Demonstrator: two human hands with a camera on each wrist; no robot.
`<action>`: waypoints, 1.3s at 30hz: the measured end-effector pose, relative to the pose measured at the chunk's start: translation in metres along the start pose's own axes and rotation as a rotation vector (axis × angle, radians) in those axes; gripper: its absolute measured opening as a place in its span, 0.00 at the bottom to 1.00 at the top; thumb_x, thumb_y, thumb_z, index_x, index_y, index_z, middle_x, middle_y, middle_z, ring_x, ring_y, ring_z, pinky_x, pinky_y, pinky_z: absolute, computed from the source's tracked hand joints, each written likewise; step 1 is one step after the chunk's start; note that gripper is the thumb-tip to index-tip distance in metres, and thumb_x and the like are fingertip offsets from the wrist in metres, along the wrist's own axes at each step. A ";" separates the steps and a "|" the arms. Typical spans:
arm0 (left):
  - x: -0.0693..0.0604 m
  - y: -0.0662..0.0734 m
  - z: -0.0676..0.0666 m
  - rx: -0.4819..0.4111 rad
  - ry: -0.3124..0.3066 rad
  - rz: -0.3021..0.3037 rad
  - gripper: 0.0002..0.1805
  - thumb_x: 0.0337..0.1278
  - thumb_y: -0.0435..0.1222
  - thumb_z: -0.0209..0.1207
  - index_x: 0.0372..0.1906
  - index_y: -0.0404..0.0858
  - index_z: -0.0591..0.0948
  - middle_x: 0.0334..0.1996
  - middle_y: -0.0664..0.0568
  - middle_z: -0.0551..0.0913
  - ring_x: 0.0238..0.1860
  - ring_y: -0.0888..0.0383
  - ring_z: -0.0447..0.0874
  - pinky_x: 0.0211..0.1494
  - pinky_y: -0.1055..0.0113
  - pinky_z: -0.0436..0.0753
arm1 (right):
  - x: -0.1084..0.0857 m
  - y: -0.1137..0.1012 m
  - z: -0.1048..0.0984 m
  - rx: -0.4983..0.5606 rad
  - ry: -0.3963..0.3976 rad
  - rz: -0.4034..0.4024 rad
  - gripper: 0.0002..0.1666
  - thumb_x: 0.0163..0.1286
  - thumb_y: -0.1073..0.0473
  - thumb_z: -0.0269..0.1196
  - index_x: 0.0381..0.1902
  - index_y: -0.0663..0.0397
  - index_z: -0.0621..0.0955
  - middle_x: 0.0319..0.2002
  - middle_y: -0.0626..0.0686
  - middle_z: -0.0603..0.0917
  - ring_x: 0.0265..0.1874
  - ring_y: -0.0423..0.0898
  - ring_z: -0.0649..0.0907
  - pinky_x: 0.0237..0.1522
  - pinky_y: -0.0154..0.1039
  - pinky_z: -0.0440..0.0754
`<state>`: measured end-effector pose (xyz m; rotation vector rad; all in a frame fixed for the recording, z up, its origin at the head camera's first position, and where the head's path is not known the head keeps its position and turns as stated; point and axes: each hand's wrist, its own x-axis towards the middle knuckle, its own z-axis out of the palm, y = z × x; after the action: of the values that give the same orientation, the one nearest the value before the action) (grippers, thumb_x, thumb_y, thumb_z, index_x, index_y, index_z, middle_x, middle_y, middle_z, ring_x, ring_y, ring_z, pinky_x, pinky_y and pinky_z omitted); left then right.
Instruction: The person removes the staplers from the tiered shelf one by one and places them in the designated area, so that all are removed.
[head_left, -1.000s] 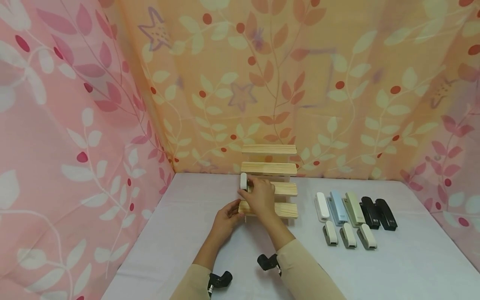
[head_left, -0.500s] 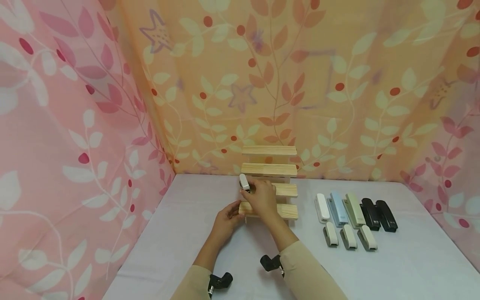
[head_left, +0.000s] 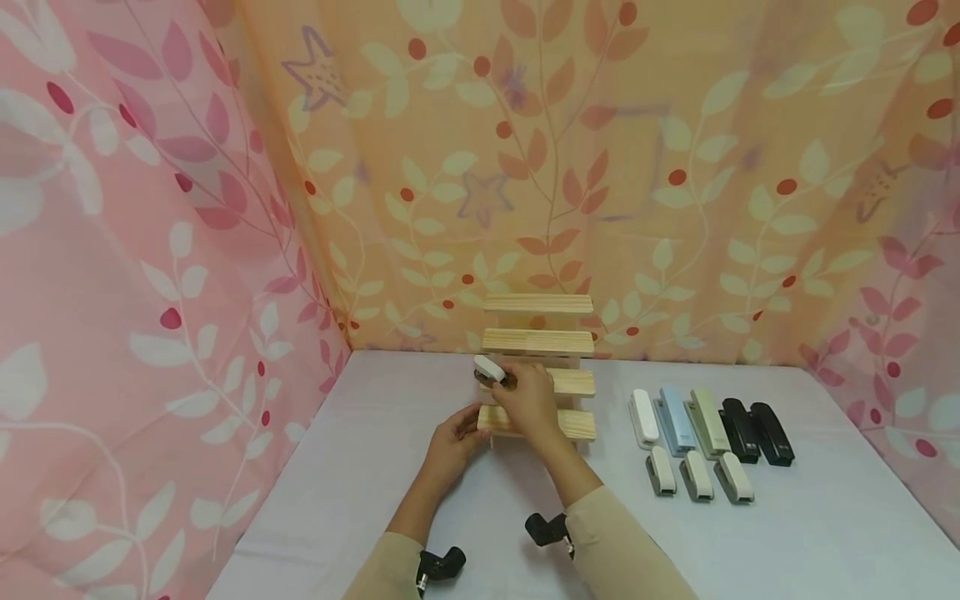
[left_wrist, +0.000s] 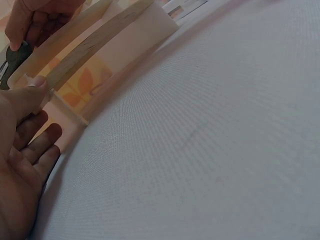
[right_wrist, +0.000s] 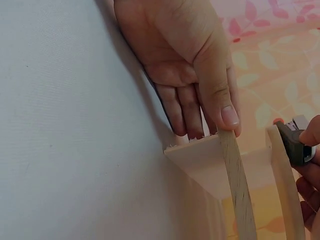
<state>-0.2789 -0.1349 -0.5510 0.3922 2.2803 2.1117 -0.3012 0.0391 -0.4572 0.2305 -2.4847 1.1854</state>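
A stepped wooden rack (head_left: 537, 341) with light slats stands at the back of the table. My left hand (head_left: 452, 437) holds the left end of its lowest slat (right_wrist: 235, 175), thumb against the wood and the other fingers beyond. In my right hand (head_left: 528, 402) is a small stapler (head_left: 488, 367), white on top and dark grey below, pinched between thumb and fingers. It lies slanted at the left end of the second slat from the bottom. The left wrist view shows its dark underside (left_wrist: 18, 62) by the slat; whether it bears on the wood I cannot tell.
Right of the rack, a row holds a white stapler (head_left: 643, 418), a blue one (head_left: 677, 421), a green one (head_left: 708, 422) and two black ones (head_left: 772, 433). Several small white-topped staplers (head_left: 697, 476) lie before them. Floral curtains (head_left: 420, 208) bound the white table (head_left: 322, 500).
The small stapler has turned in my right hand, from pointing lengthwise away from me to slanting leftward. My left hand has stayed on the rack.
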 end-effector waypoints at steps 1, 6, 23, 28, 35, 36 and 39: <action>0.000 0.000 0.000 0.000 0.002 -0.004 0.35 0.63 0.37 0.69 0.73 0.36 0.71 0.69 0.43 0.76 0.68 0.48 0.77 0.64 0.69 0.81 | 0.000 0.000 0.000 0.011 0.007 -0.005 0.23 0.59 0.57 0.72 0.54 0.55 0.88 0.46 0.52 0.90 0.48 0.52 0.80 0.54 0.50 0.73; 0.000 0.001 0.000 -0.004 0.006 -0.004 0.35 0.64 0.35 0.68 0.74 0.35 0.70 0.70 0.42 0.76 0.68 0.46 0.77 0.64 0.68 0.82 | -0.004 -0.002 -0.008 0.048 0.057 -0.052 0.21 0.58 0.58 0.73 0.51 0.56 0.89 0.46 0.53 0.91 0.48 0.53 0.81 0.59 0.54 0.74; -0.001 0.005 0.000 0.026 0.006 -0.030 0.36 0.63 0.39 0.70 0.74 0.38 0.71 0.69 0.46 0.77 0.68 0.49 0.77 0.63 0.70 0.81 | -0.027 -0.008 -0.055 0.084 0.085 -0.068 0.19 0.59 0.59 0.76 0.49 0.53 0.89 0.45 0.51 0.90 0.50 0.50 0.80 0.58 0.54 0.74; -0.001 0.003 0.000 0.003 0.009 -0.030 0.36 0.61 0.39 0.71 0.73 0.37 0.72 0.69 0.44 0.76 0.68 0.48 0.77 0.64 0.70 0.81 | -0.035 -0.006 -0.073 0.058 0.109 -0.085 0.18 0.58 0.60 0.76 0.48 0.52 0.89 0.44 0.50 0.90 0.49 0.50 0.80 0.57 0.53 0.74; 0.000 0.002 0.001 0.022 0.015 -0.028 0.37 0.61 0.40 0.70 0.73 0.37 0.72 0.68 0.43 0.77 0.67 0.48 0.78 0.64 0.68 0.82 | -0.045 -0.002 -0.100 0.006 0.166 -0.143 0.19 0.56 0.61 0.76 0.48 0.53 0.90 0.42 0.53 0.90 0.46 0.52 0.81 0.54 0.53 0.74; 0.000 0.003 0.001 0.023 0.018 -0.034 0.37 0.61 0.40 0.71 0.73 0.38 0.72 0.68 0.44 0.77 0.67 0.49 0.78 0.63 0.68 0.82 | -0.046 -0.001 -0.104 -0.002 0.174 -0.147 0.19 0.56 0.61 0.76 0.48 0.53 0.90 0.42 0.53 0.90 0.47 0.52 0.81 0.54 0.53 0.74; -0.001 0.003 0.001 0.023 0.015 -0.030 0.37 0.61 0.39 0.70 0.73 0.37 0.71 0.68 0.43 0.77 0.67 0.48 0.78 0.64 0.68 0.82 | -0.051 0.003 -0.116 -0.023 0.202 -0.165 0.20 0.55 0.62 0.76 0.48 0.55 0.90 0.42 0.54 0.90 0.47 0.53 0.81 0.53 0.53 0.74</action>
<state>-0.2774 -0.1338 -0.5480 0.3414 2.3050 2.0830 -0.2248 0.1301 -0.4128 0.2882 -2.2564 1.0568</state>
